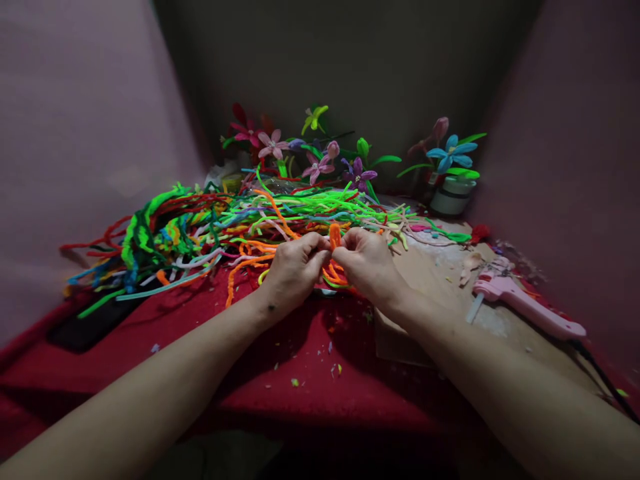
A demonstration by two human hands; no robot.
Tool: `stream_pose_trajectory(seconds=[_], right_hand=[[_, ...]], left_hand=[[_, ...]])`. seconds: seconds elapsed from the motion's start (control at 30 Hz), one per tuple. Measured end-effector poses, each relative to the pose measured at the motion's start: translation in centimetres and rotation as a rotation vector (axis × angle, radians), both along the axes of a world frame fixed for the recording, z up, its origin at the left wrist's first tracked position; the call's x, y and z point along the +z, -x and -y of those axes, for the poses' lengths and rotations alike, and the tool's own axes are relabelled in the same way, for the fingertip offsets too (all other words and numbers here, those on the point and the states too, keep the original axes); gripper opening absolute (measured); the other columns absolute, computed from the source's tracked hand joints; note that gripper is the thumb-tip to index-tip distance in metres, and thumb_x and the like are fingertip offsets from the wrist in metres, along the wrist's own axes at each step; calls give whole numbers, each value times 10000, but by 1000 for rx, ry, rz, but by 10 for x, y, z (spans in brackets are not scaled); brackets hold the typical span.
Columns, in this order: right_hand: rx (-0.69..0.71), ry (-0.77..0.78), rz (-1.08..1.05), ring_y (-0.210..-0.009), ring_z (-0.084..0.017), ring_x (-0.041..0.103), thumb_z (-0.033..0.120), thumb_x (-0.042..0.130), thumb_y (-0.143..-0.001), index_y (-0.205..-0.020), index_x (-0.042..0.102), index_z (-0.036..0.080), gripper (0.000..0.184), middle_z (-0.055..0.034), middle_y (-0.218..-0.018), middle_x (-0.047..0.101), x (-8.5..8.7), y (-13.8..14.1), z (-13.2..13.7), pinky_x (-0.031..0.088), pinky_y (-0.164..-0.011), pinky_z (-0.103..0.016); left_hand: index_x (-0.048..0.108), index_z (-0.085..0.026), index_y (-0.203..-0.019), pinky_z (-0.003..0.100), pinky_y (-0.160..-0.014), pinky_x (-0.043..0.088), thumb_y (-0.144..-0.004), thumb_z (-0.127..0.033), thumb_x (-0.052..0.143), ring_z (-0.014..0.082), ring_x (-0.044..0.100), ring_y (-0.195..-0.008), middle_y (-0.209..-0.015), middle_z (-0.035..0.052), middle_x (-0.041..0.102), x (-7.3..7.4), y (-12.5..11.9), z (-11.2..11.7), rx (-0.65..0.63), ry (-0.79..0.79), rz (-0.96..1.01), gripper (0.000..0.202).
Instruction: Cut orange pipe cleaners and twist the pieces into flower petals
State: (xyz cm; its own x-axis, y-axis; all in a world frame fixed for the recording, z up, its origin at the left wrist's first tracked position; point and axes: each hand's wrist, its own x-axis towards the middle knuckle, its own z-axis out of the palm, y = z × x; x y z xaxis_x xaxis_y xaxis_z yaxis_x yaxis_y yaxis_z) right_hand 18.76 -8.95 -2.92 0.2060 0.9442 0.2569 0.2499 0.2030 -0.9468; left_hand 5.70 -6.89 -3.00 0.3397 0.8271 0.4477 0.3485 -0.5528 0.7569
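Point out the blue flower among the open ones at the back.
The far-right flower, above the pale pot. Its petals are blue; the other open ones show pinks, purple or yellow.

The fuzzy orange piece (rounded on top) stands roughly upright, pinched below.

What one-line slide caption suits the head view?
Left hand and right hand meet at a fuzzy orange piece before heaped colourful stems, a pink glue gun lying to the right.
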Motion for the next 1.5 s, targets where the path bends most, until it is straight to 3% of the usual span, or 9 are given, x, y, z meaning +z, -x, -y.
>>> stream_pose_trajectory(seconds=[0.13, 0.23, 0.3, 0.47, 0.57, 0.8, 0.9, 1.17, 1.5], right_hand=[[140, 15, -194, -462, -84, 438, 213, 564, -660, -656, 540, 171, 48, 45, -531, 499, -2, 0, -2, 334, -458, -226], [313, 40, -392, -477, -84, 474, 291, 598, -712, -738, 606, 143, 151, 21, -577, 551, -4, -1, -3, 361, -473, -226], [309, 43, -393, -476, -78, 471, 320, 631, -710, -723, 627, 126, 194, 11, -572, 559, -3, -1, -2, 357, -471, -221], [209, 49, -272, -434, -70, 442, 318, 655, -699, -636, 603, 140, 196, 39, -500, 515, 2, 0, 3, 331, -435, -214], [193, 19, -247, -417, -67, 423, 294, 626, -720, -630, 581, 158, 169, 53, -503, 506, 3, 2, 4, 325, -418, -215], [281, 92, -242, -429, -64, 426, 233, 619, -695, -608, 584, 157, 120, 53, -489, 512, 4, 4, 5, 329, -442, -215], [372, 119, -324, -424, -62, 421, 308, 642, -691, -674, 634, 150, 160, 46, -501, 528, 3, 1, 4, 333, -441, -216], [416, 208, -330, -344, -52, 367, 271, 719, -576, -494, 607, 137, 193, 45, -387, 480, 0, -6, -2, 248, -372, -216], [527, 351, -376, -335, -60, 408, 280, 750, -553, -498, 603, 139, 211, 24, -390, 518, 2, -8, -2, 272, -351, -200]], left_hand=[[565, -151, -735, 196, -389, 382, -755, -267, 603, 81, 461, -385, -487, -40, 547, 7, 3, -5, -144, 408, 232, 123], [557, -140, -723, 193, -381, 404, -719, -327, 672, 79, 483, -397, -517, -20, 578, 7, 7, -12, -271, 520, 329, 219], [540, -139, -702, 199, -370, 411, -705, -341, 689, 83, 486, -390, -511, -14, 575, 7, 8, -15, -301, 566, 335, 250], [555, -153, -828, 193, -356, 383, -644, -257, 731, 84, 499, -412, -593, -30, 578, 15, 14, -17, -179, 547, 281, 275], [608, -154, -841, 168, -388, 329, -659, -242, 717, 39, 453, -442, -678, -24, 573, 23, 18, -17, -215, 575, 276, 230], [650, -122, -664, 191, -393, 197, -668, -255, 700, 31, 329, -414, -488, -46, 463, 24, 16, -14, -142, 467, 280, 142], [661, -124, -671, 191, -398, 204, -637, -238, 720, 33, 336, -412, -479, -48, 481, 22, 16, -15, -154, 488, 326, 132], [682, -134, -740, 171, -419, 251, -643, -180, 701, 35, 396, -449, -562, -33, 561, 22, 16, -15, -258, 511, 256, 109], [608, -136, -664, 183, -425, 326, -655, -272, 715, 60, 456, -447, -548, -13, 547, 17, 16, -20, -313, 643, 259, 173]])
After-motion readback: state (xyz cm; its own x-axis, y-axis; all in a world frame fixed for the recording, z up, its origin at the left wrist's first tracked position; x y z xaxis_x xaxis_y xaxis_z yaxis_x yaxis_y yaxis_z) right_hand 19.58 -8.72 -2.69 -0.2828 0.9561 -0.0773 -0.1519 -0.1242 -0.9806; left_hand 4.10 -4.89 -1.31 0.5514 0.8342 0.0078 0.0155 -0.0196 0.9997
